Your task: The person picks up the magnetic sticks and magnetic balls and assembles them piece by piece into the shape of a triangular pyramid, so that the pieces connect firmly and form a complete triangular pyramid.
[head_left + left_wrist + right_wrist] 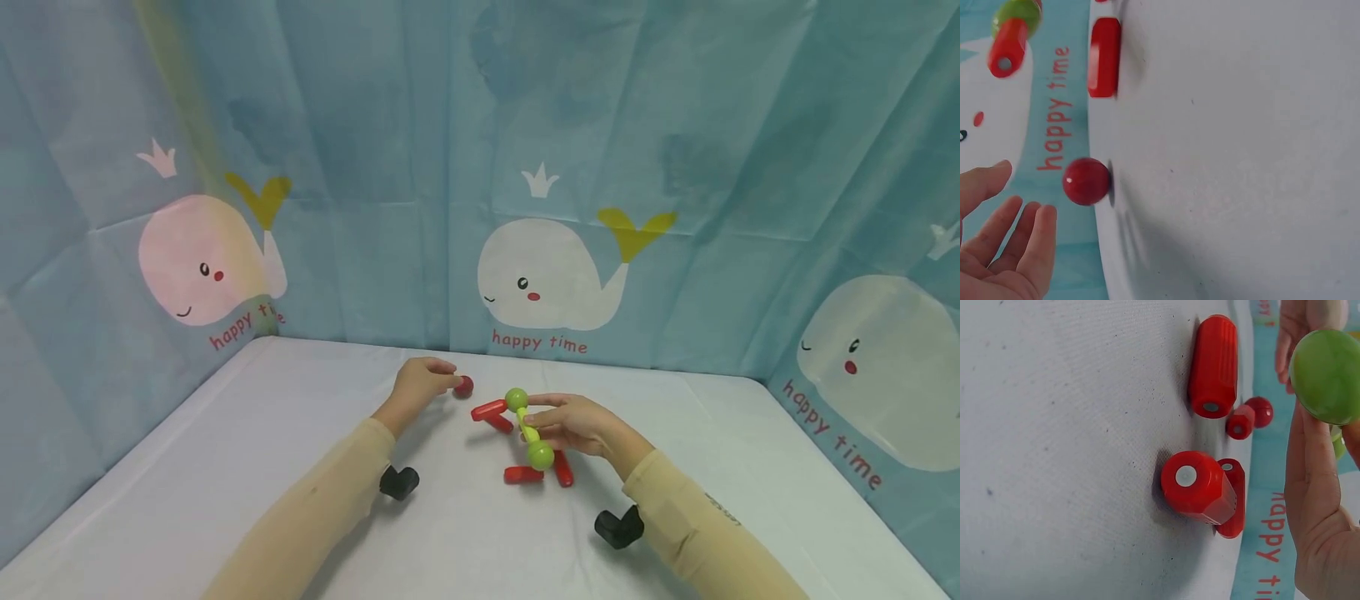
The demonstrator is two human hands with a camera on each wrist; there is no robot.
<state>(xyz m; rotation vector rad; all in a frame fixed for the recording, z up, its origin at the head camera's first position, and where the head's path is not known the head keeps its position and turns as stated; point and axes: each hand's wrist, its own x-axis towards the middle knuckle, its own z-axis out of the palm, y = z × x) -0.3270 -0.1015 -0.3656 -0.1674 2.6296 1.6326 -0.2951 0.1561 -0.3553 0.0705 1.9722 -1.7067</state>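
Note:
My left hand point(423, 383) reaches beside a red ball point(463, 387) on the table. In the left wrist view its fingers point(1038, 244) are spread, a small gap short of the red ball point(1087, 181). My right hand point(577, 423) holds a yellow-green rod point(528, 427) above the table, pinched between thumb and fingers. A green ball point(541, 455) caps its near end, and another green ball point(517, 399) its far end. A red rod point(489, 409) sticks out from the far ball. The right wrist view shows the near green ball point(1327, 376) large, hiding most of the rod.
Several loose red rods lie on the white table: one point(500, 423) under the raised piece, one point(523, 475) nearer me, another point(563, 469) below my right hand. Black wrist-worn pieces point(399, 482) protrude at both sleeves. A blue whale-print curtain point(420, 250) encloses the table's back and sides.

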